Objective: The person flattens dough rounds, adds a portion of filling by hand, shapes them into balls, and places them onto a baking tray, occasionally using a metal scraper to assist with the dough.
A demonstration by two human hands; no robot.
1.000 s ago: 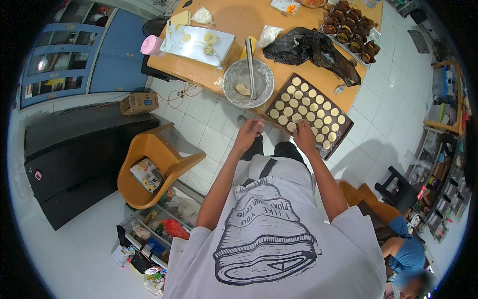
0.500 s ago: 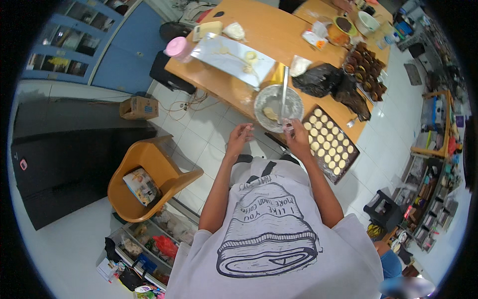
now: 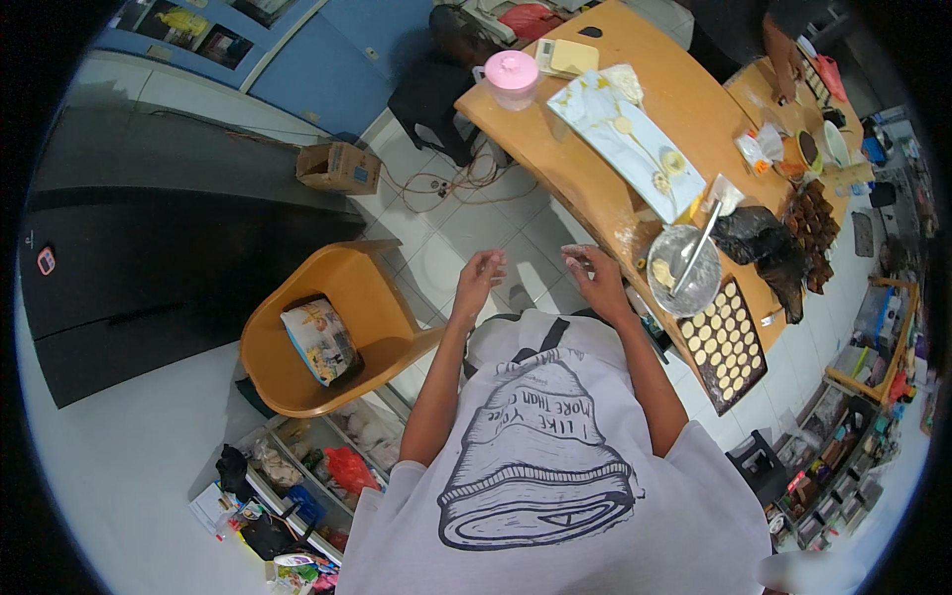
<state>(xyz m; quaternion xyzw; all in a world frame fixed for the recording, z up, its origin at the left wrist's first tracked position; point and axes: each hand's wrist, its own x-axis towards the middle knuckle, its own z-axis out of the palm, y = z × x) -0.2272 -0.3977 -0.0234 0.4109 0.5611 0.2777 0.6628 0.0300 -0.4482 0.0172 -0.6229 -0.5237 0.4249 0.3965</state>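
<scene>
Wooden tabletop (image 3: 696, 107) hides partly beneath bowl (image 3: 702, 288) and tray (image 3: 721, 399).

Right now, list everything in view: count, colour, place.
Main table: 1, orange, right of centre
Mixing bowl: 1, grey metal, table edge
Dough lump: 1, cream, in bowl
Metal bar: 1, silver, in bowl
Tray: 1, dark, beside bowl
Dough discs: many, pale yellow, on tray
Board: 1, white, on table
Tub: 1, pink, table's left end
Plastic bag: 1, black, beyond tray
Cups: many, brown, table's right side
Chair: 1, orange, left
Carton: 1, brown, on floor
Cupboard: 1, blue, upper left
Large cabinet: 1, black, left
Small bag: 1, red, lower left
Shelf clutter: uncountable, mixed, right edge
Co-worker's hand: 1, bare, upper right
Left grip: 1, bare, over floor
Right grip: 1, bare, left of bowl
</scene>
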